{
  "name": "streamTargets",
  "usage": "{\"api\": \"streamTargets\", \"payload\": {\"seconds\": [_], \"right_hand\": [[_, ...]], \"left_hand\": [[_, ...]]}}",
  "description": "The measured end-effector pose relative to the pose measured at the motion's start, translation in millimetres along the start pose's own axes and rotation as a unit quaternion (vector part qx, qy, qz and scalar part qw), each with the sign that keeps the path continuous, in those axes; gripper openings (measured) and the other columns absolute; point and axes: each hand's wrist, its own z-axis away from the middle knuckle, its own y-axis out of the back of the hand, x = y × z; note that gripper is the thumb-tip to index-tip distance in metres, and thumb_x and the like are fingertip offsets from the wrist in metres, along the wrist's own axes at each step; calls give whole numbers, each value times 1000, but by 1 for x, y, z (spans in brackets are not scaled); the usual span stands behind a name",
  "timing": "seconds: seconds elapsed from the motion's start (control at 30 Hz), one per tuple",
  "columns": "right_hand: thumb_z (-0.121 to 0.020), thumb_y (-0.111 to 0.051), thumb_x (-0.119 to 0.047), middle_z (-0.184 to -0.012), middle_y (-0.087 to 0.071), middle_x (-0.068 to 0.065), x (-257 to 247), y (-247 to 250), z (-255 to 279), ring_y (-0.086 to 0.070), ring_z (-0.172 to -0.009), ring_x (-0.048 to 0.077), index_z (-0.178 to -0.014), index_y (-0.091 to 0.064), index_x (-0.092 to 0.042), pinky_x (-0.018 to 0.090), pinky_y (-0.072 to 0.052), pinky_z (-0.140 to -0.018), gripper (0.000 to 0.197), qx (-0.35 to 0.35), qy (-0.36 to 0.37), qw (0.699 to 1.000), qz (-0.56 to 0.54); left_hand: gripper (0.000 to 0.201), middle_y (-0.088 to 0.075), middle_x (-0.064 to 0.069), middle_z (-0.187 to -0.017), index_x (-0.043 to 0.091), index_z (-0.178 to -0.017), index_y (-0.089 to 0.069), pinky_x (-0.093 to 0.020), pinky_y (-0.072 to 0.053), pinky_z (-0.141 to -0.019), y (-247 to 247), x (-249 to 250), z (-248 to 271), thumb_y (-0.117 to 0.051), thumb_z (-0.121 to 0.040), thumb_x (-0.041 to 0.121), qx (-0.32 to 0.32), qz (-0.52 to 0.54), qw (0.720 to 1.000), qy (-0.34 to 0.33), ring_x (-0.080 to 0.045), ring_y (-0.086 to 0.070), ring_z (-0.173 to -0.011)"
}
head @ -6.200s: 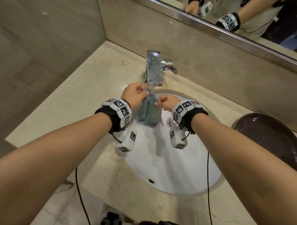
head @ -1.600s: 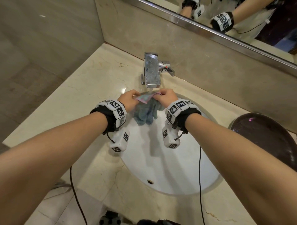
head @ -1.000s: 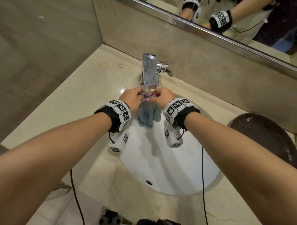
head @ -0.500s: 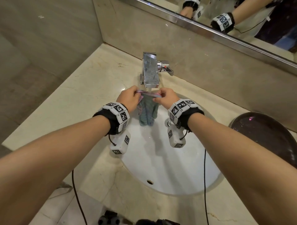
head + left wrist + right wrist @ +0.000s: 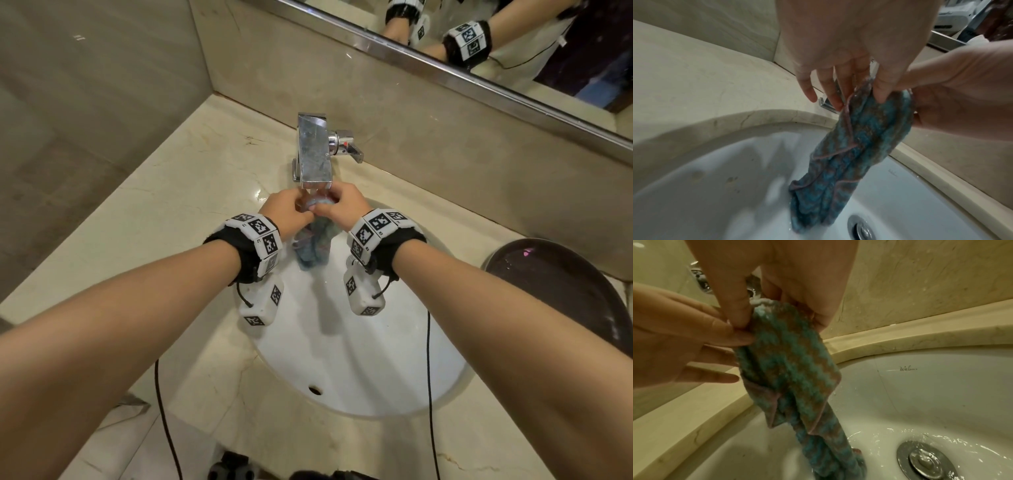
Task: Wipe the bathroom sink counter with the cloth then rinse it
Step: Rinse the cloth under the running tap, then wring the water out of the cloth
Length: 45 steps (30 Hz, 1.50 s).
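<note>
A wet teal cloth (image 5: 313,246) with a pink edge hangs bunched under the chrome faucet (image 5: 313,154), over the white sink basin (image 5: 359,359). My left hand (image 5: 287,209) pinches its top from the left, and my right hand (image 5: 342,205) grips it from the right, knuckles almost touching. The left wrist view has the left hand (image 5: 859,97) with thumb and fingers on the cloth (image 5: 855,146). In the right wrist view my right hand (image 5: 777,311) holds the cloth (image 5: 793,366) just under the spout, and its tail dangles near the drain (image 5: 925,457). Water glistens in the basin.
Beige marble counter (image 5: 171,205) surrounds the basin, with a tiled wall to the left. The faucet handle (image 5: 346,145) sticks out to the right. A dark round bowl (image 5: 565,291) stands at the right edge. A mirror (image 5: 513,51) runs above the backsplash.
My hands have come closer together under the spout. The cloth's top edge, held stretched between them half a second ago, is now bunched into a tight bundle.
</note>
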Motion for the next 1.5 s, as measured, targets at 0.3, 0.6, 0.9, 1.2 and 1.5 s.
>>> {"api": "streamTargets", "payload": {"seconds": [0.3, 0.6, 0.9, 1.2, 1.5], "right_hand": [[-83, -65, -12, -89, -56, 1, 28, 10, 1, -52, -82, 18, -101, -63, -11, 24, -38, -71, 17, -61, -19, 971, 230], [-88, -55, -5, -76, -57, 4, 37, 8, -2, -55, -79, 25, -74, -48, -20, 29, -46, -62, 22, 5, -57, 996, 72], [-88, -48, -5, -92, -52, 3, 15, 23, -12, -51, -79, 17, -120, -49, -7, 25, -40, -68, 32, 173, -54, 983, -4], [-88, -50, -3, -121, -55, 9, 4, 30, -19, -48, -88, 14, -129, -47, -8, 23, -40, -78, 41, 196, -29, 980, 5], [-90, -42, 0, -125, -57, 9, 1, 37, -9, -54, -96, 18, -137, -47, -14, 22, -42, -82, 49, 139, -10, 989, 50]], "left_hand": [[27, -63, -14, -116, 6, -118, -56, -24, -50, -76, -1, -2, -3, -51, -92, 12, 13, -8, 1000, -5, -28, -62, -99], [15, -58, -6, -87, 7, -102, -60, -22, -44, -70, 3, -19, -4, -54, -89, 9, 31, 24, 999, 16, -17, -55, -79], [18, -55, -6, -89, 7, -106, -59, -31, -49, -78, 5, -22, -3, -54, -89, 8, 14, -31, 999, 13, -21, -52, -83], [18, -60, -6, -92, 6, -103, -63, -27, -49, -78, 4, -18, -3, -58, -86, 10, 26, -23, 999, 7, -18, -54, -85], [14, -58, 0, -81, 8, -98, -65, -18, -45, -62, -1, -7, -1, -62, -86, 14, -5, -25, 1000, -8, -17, -54, -81]]}}
